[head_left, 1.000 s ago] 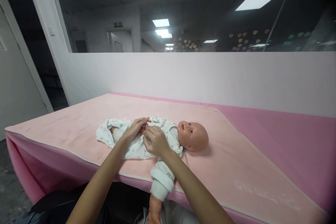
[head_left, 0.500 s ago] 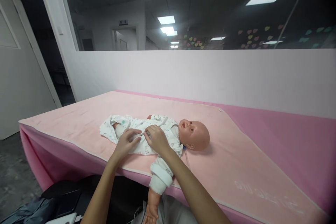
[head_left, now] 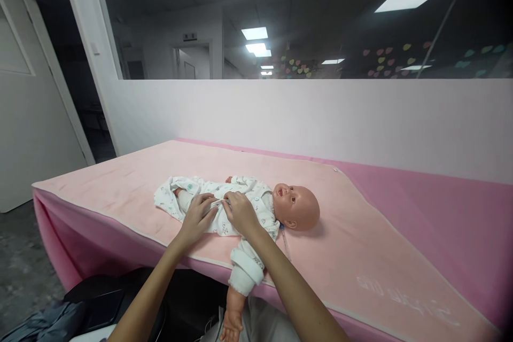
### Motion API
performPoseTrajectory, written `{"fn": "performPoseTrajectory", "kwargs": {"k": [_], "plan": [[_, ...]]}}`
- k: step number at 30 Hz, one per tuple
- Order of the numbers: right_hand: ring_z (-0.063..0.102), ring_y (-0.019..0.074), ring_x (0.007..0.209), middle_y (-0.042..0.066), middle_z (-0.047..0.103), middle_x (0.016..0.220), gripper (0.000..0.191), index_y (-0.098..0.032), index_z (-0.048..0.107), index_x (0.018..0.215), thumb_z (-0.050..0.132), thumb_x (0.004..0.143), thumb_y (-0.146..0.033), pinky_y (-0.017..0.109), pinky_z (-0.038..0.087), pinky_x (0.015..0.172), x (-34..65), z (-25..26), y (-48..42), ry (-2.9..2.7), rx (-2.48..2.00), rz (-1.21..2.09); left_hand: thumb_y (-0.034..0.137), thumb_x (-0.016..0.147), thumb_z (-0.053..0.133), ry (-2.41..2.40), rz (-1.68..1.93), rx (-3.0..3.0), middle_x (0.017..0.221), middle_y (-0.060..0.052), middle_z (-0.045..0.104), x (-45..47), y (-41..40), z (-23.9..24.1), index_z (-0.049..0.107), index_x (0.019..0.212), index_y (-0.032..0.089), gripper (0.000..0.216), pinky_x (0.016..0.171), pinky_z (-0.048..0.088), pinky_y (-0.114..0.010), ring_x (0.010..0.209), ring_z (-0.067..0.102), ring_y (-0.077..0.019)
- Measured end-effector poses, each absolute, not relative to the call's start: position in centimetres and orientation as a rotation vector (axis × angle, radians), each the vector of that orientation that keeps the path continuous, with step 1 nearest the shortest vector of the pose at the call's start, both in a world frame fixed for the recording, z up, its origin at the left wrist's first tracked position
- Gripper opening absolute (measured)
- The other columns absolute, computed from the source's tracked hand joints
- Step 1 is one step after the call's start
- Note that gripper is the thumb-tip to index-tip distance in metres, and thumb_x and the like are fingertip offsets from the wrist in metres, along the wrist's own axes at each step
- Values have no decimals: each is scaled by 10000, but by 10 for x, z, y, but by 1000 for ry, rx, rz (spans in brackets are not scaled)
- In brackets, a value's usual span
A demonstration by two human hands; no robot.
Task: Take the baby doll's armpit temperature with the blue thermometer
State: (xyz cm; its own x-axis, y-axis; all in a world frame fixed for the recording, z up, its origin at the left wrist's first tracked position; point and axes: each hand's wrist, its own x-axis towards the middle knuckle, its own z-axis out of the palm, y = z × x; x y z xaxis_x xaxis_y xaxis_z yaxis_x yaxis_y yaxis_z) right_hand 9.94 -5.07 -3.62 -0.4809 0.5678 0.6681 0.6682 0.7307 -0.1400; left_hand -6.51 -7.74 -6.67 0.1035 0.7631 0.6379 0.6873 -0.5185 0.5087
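Note:
A baby doll (head_left: 298,207) lies on its back, head to the right, in a white patterned baby gown (head_left: 260,214). My left hand (head_left: 197,219) is at the gown's lower front, with thumb and fingers pinched on a thin white cloth tie (head_left: 218,202). Close on its right, my right hand (head_left: 240,211) pinches the same white strip, fingers bent over the doll's belly. The exact fingertip grip is partly hidden. One doll arm (head_left: 233,310) hangs over the table's near edge, its sleeve (head_left: 246,264) rolled up.
A light pink mat (head_left: 352,256) covers the table over a darker pink cloth (head_left: 433,208). Behind it stands a white wall (head_left: 304,117) with a window above. A black chair (head_left: 192,299) with a phone (head_left: 105,307) and grey-blue cloth (head_left: 52,323) is below, left.
The hands and doll stay almost in place; my fingers shift slightly at the white tie. The view has tilted a little upward.

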Motion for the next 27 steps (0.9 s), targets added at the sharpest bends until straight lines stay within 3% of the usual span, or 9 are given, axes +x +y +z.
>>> {"fn": "performPoseTrajectory", "kwargs": {"k": [7,12,27], "plan": [[513,159,748,39,564,788,76,-179,489,861,429,869,-226,271,384,684,99,-37,-50,-2224,-936,-228,348,850,429,1476,1417,2243,1134,-68,498,-65,-80,-65,587,1020,223,263,945,364,-392,1089,440,-224],[513,161,776,38,569,792,52,-179,504,835,453,841,-187,277,388,708,100,-37,-51,-2234,-899,-194,331,842,447,1490,1431,2251,1125,-54,513,-64,-80,-65,521,1089,235,276,945,356,-393,1082,441,-216],[510,154,782,30,565,785,38,-180,502,812,466,822,-172,271,389,719,100,-37,-51,-2232,-889,-199,301,847,428,1539,1371,2332,1120,-63,508,-63,-77,-66,576,981,214,218,991,296,-426,1082,436,-221]]}}
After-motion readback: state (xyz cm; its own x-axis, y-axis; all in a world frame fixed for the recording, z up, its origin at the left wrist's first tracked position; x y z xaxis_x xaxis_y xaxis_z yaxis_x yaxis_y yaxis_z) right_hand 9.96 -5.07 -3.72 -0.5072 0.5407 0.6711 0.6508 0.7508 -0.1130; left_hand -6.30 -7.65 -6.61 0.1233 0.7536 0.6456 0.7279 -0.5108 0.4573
